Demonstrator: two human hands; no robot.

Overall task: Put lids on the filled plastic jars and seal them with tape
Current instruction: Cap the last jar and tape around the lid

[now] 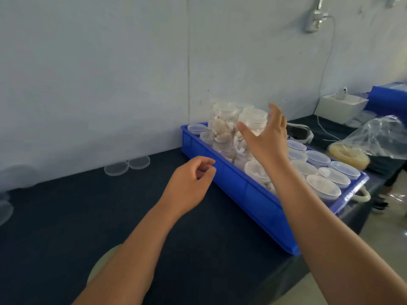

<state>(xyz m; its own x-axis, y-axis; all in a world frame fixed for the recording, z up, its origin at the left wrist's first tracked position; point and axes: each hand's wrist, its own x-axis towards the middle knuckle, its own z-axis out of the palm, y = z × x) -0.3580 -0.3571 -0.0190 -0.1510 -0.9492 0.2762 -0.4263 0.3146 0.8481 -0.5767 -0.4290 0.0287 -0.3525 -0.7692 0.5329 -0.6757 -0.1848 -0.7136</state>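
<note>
Both forearms are bare from the lower frame edge up to the wrists, with no sleeve, watch, band or glove on either one. The left hand (189,183) and the right hand (267,137) carry no rings that can be made out, and the fingernails look short and unpainted, though blur softens the fingertips.

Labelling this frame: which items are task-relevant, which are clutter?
Job:
blue crate
filled jars
two loose lids on the table
right hand, open over the jars
left hand, empty

Lying about:
clear plastic bag
white box
white cable
</note>
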